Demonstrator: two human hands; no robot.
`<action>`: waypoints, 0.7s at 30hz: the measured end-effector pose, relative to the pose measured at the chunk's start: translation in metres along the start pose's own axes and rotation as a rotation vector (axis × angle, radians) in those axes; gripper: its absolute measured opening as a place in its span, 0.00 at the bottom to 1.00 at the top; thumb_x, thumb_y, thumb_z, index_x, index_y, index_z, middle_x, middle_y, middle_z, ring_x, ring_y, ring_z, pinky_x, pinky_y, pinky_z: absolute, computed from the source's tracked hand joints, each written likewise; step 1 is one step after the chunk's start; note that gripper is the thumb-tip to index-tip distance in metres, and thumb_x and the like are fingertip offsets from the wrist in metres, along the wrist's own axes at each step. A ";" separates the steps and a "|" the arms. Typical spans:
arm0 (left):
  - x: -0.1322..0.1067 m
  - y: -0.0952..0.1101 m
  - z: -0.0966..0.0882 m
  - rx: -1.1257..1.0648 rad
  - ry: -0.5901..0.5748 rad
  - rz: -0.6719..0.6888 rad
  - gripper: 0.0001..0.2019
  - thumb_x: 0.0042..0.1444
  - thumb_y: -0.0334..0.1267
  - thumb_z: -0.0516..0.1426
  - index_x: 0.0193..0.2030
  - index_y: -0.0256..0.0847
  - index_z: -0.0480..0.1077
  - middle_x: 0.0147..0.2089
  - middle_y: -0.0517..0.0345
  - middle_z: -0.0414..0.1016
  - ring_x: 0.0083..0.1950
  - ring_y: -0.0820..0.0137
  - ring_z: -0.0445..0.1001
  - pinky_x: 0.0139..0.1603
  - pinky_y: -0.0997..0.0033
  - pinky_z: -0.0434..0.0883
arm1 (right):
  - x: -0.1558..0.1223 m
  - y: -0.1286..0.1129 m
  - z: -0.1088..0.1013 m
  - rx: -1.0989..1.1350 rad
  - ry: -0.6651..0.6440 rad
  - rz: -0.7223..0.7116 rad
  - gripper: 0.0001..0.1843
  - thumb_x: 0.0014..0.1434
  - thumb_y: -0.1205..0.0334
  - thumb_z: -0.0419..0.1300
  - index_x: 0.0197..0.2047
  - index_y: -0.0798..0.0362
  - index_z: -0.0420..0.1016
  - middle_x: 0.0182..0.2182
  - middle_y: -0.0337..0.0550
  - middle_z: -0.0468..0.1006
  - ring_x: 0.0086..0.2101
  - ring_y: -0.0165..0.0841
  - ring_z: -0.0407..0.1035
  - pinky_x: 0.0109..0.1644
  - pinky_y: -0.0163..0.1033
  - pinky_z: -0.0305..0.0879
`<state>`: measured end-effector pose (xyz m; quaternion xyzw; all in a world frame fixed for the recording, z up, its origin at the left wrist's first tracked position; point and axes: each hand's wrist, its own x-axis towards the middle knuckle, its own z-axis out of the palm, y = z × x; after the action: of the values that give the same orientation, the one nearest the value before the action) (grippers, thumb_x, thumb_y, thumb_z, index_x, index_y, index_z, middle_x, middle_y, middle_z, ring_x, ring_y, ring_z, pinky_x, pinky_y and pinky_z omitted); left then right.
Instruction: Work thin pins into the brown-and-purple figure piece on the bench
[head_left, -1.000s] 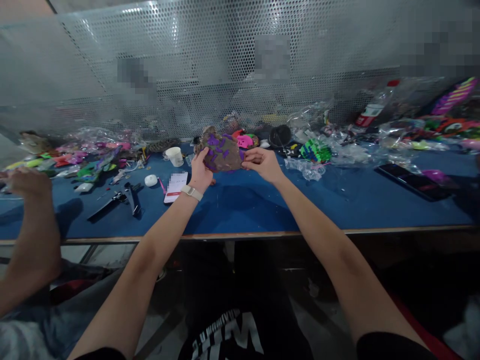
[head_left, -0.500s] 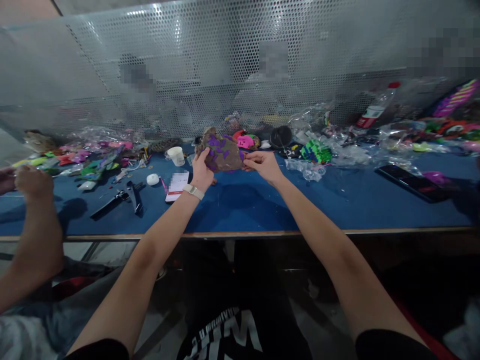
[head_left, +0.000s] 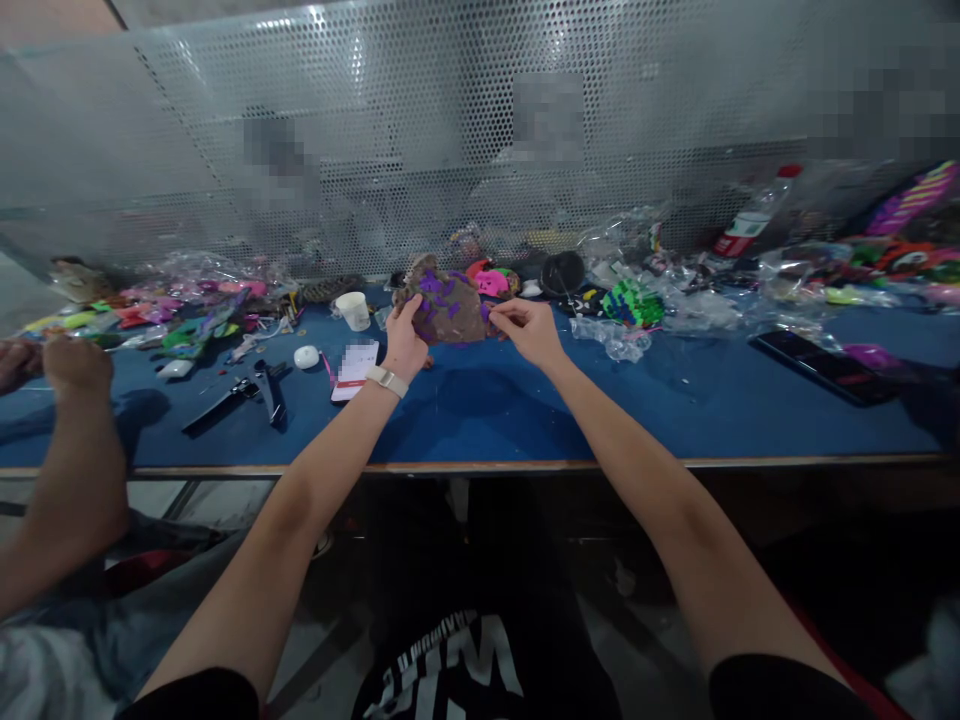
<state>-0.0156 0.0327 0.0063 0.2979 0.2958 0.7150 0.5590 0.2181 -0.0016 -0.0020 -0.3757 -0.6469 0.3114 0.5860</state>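
- Holding the brown-and-purple lump (head_left: 454, 316) up over the blue table (head_left: 480, 420), near the middle of the scene, with a shadow below on the tabletop.
- Gripping its left edge with the left hand (head_left: 405, 335), thumb laid over the front, remaining fingers mostly hidden behind.
- Pinching narrowly at its right edge with the right hand (head_left: 531, 328), right beside a purple bit (head_left: 486, 313); impossible to tell from here whether attached or loose.
- Compared with half a second ago: only a slight shift of the right fingertips at that edge, with more purple showing just left of them; left-hand grip unchanged.
- Judging by this, likely fine handling at the right edge, with the left hand as steady support.
- To the left on the table: a white cup (head_left: 353, 312), a lit phone (head_left: 355, 375), a small white case (head_left: 306, 357).
- Just behind the lump: a pink piece (head_left: 492, 284); farther right, a green-and-blue piece (head_left: 632, 304).
- At far left, apart from all this, a co-worker's hand (head_left: 79, 365), closed; contents too blurred to tell.
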 end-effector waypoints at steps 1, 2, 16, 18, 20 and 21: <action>-0.001 0.000 0.001 0.000 0.005 0.001 0.03 0.65 0.32 0.67 0.44 0.44 0.80 0.58 0.48 0.89 0.75 0.53 0.80 0.80 0.46 0.76 | 0.000 -0.001 0.000 -0.011 -0.001 -0.006 0.32 0.55 0.25 0.76 0.39 0.48 0.87 0.32 0.46 0.88 0.32 0.42 0.84 0.35 0.48 0.81; -0.003 0.000 0.001 -0.001 0.007 0.005 0.03 0.65 0.32 0.66 0.44 0.43 0.79 0.58 0.48 0.89 0.75 0.54 0.79 0.80 0.46 0.76 | -0.001 -0.002 0.000 -0.020 -0.006 -0.003 0.32 0.55 0.25 0.76 0.39 0.48 0.87 0.32 0.46 0.88 0.31 0.42 0.83 0.35 0.48 0.81; -0.004 0.006 0.004 0.012 0.002 -0.004 0.08 0.65 0.34 0.66 0.50 0.43 0.81 0.60 0.48 0.89 0.74 0.55 0.80 0.79 0.48 0.76 | 0.001 -0.004 -0.003 0.052 -0.153 0.176 0.36 0.42 0.27 0.84 0.37 0.50 0.86 0.29 0.47 0.87 0.32 0.41 0.84 0.33 0.44 0.82; -0.004 0.006 0.004 0.020 0.024 -0.007 0.08 0.66 0.33 0.65 0.50 0.43 0.81 0.59 0.49 0.89 0.74 0.57 0.81 0.78 0.51 0.77 | 0.001 -0.005 -0.003 0.063 -0.150 0.186 0.37 0.41 0.27 0.84 0.37 0.51 0.86 0.29 0.47 0.87 0.32 0.42 0.85 0.33 0.44 0.83; -0.003 0.005 0.004 0.033 0.044 -0.001 0.06 0.66 0.33 0.65 0.48 0.43 0.80 0.61 0.50 0.88 0.74 0.58 0.80 0.78 0.54 0.77 | 0.001 -0.006 -0.004 0.071 -0.176 0.197 0.37 0.41 0.28 0.85 0.37 0.51 0.86 0.29 0.47 0.88 0.33 0.42 0.86 0.35 0.44 0.84; -0.001 0.004 0.003 0.037 0.046 0.003 0.05 0.66 0.34 0.66 0.47 0.43 0.80 0.62 0.49 0.88 0.75 0.58 0.80 0.78 0.55 0.77 | 0.001 -0.007 -0.004 0.069 -0.198 0.198 0.36 0.41 0.29 0.85 0.38 0.51 0.86 0.30 0.47 0.88 0.33 0.42 0.86 0.36 0.44 0.85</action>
<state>-0.0159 0.0309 0.0114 0.2923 0.3212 0.7169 0.5454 0.2210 -0.0045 0.0051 -0.3846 -0.6503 0.4255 0.4981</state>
